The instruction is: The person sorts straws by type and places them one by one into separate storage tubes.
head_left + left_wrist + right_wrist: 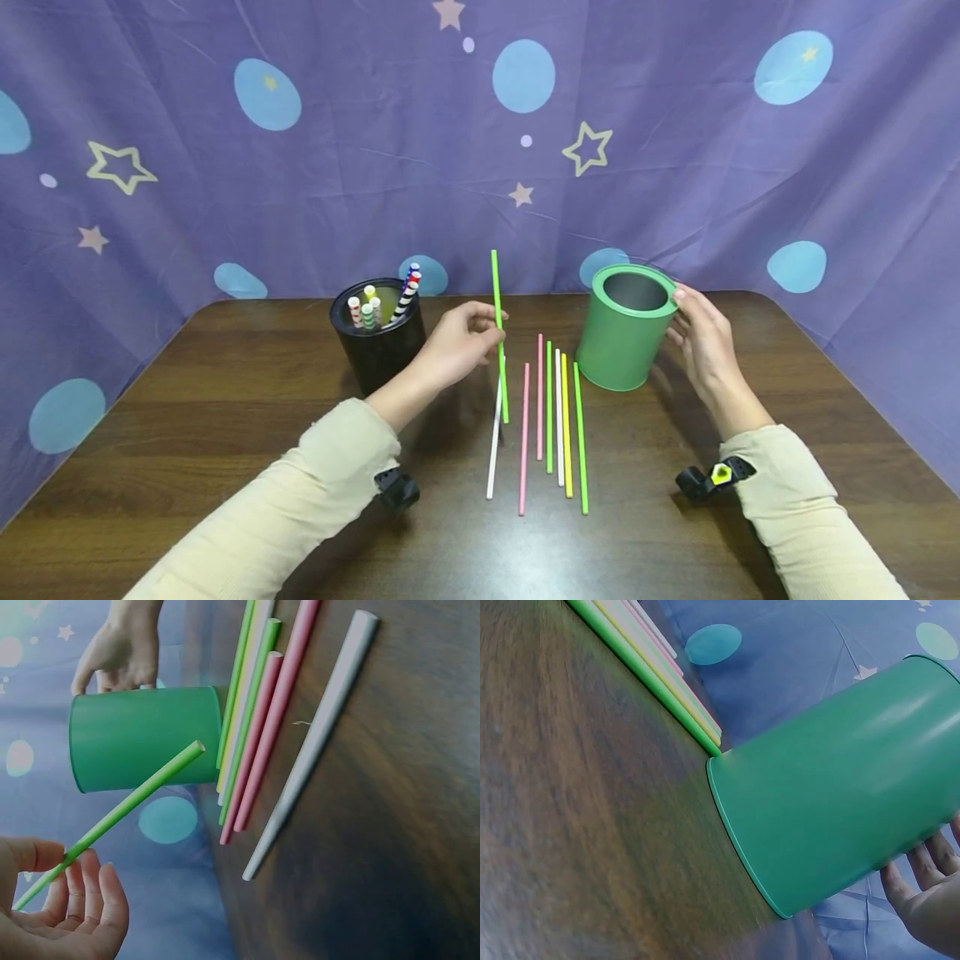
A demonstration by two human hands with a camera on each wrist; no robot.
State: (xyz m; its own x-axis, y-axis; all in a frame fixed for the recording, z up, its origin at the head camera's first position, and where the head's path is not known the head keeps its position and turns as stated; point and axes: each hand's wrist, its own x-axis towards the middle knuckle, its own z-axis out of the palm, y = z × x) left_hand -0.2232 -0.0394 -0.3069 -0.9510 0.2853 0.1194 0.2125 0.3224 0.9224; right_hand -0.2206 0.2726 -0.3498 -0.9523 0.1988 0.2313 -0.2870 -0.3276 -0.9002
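Note:
Between thumb and fingertips, my left hand pinches a light green straw, held nearly upright above the table. Below it lies a white straw, apart from a row of pink, yellow, white and green straws. A green can stands to the right of the row, its mouth facing up and dark inside. My right hand holds that can from the right, thumb at the rim and fingers against the side. In the right wrist view, fingertips touch the can's wall.
At the left, behind my left forearm, a black can holds several patterned sticks with white ends. The brown wooden table ends at a purple curtain with stars and blue ovals. Each wrist wears a black camera.

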